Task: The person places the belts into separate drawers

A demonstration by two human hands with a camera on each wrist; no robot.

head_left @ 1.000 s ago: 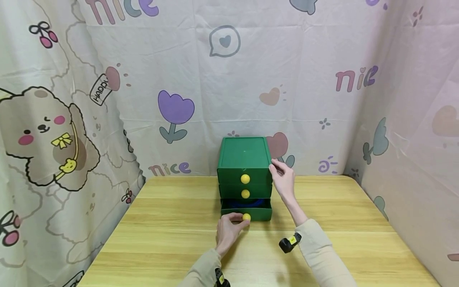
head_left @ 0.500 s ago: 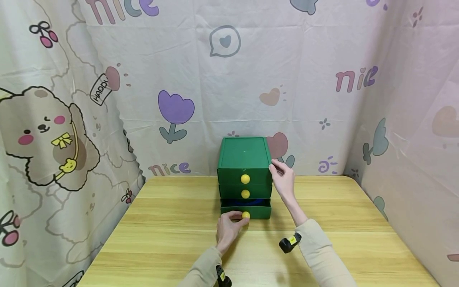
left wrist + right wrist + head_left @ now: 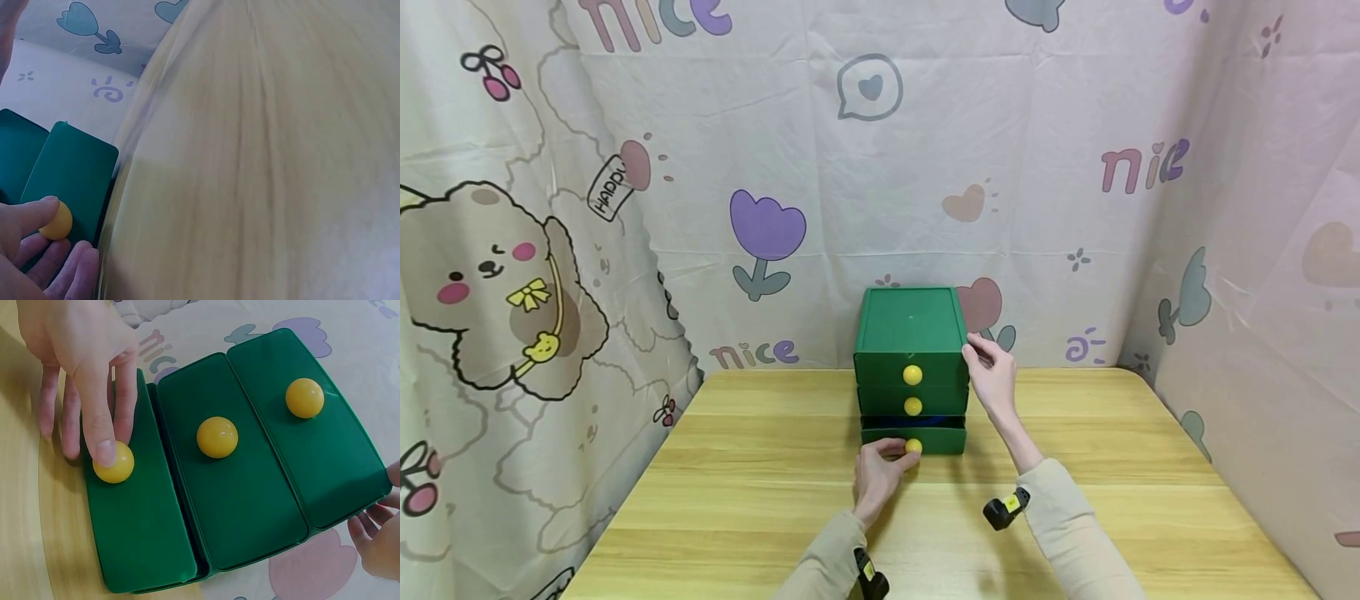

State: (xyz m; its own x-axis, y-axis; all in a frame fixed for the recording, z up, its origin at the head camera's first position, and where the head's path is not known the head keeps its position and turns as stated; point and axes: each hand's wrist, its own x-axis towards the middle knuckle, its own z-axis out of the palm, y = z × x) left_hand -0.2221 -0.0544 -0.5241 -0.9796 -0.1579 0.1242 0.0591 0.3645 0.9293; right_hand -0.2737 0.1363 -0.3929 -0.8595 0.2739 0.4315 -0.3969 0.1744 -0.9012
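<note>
A green cabinet of three drawers [image 3: 912,321] stands at the back of the table, each drawer front bearing a round yellow knob. Its bottom drawer [image 3: 946,441] juts out a little, and a sliver of something blue [image 3: 928,420] shows inside. My left hand [image 3: 877,477] pinches the bottom drawer's yellow knob [image 3: 57,222] between thumb and fingers. At the cabinet's upper right front corner, my right hand [image 3: 995,375] holds the edge with thumb and fingertips. The top knob [image 3: 305,398] and middle knob [image 3: 217,437] are untouched, their drawers flush.
The light wooden table [image 3: 745,500] stretches to both sides and in front of the cabinet. A printed curtain [image 3: 880,167] hangs right behind the table's back edge, with more cloth at left and right. A black camera [image 3: 1006,508] is strapped at each wrist.
The bottom drawer has slid inward, away from me, with my left hand moving along on its knob. Less of the blue thing shows. My right hand has stayed at the corner.
</note>
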